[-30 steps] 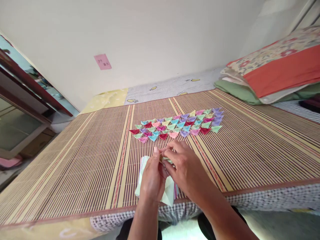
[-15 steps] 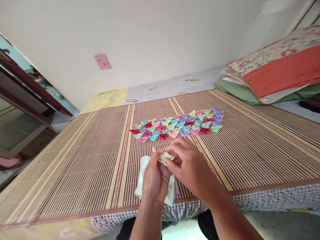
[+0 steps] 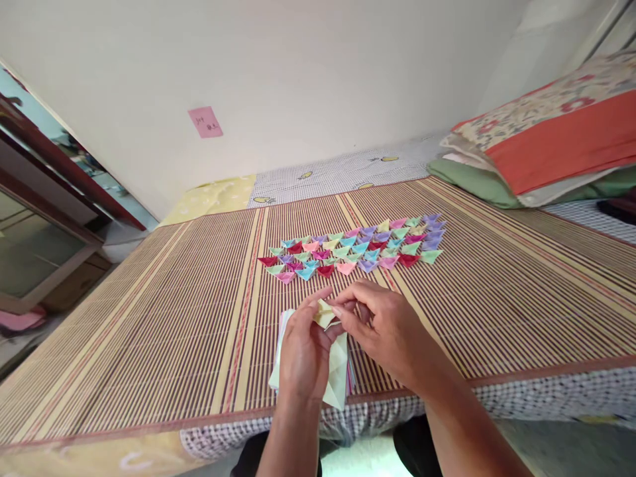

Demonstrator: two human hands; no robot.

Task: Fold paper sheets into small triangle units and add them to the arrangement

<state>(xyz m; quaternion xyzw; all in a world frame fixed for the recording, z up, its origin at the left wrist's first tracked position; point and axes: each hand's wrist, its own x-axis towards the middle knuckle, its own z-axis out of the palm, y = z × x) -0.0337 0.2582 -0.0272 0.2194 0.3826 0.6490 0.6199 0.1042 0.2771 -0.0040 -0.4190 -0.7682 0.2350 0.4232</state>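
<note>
A small pale yellow piece of folded paper (image 3: 325,314) is held between my two hands. My left hand (image 3: 303,351) grips its left side, thumb on top and fingers beneath. The fingertips of my right hand (image 3: 380,321) pinch its right edge. Below them, partly covered by my left hand, a stack of paper sheets (image 3: 338,374) lies near the mat's front edge, a creased pale green one on top. Beyond my hands, many folded paper boats (image 3: 346,268) in pink, red, blue, green and purple sit in slanting rows.
A striped bamboo mat (image 3: 163,318) covers the bed. Folded bedding (image 3: 561,139) in red, floral and green is piled at the right. A pink note (image 3: 205,122) sticks to the wall behind. A glass-fronted cabinet (image 3: 40,258) stands beyond the left edge.
The yellow paper has turned and tilted between my fingers. My left thumb has bent down onto it, and my right hand has shifted slightly to the right.
</note>
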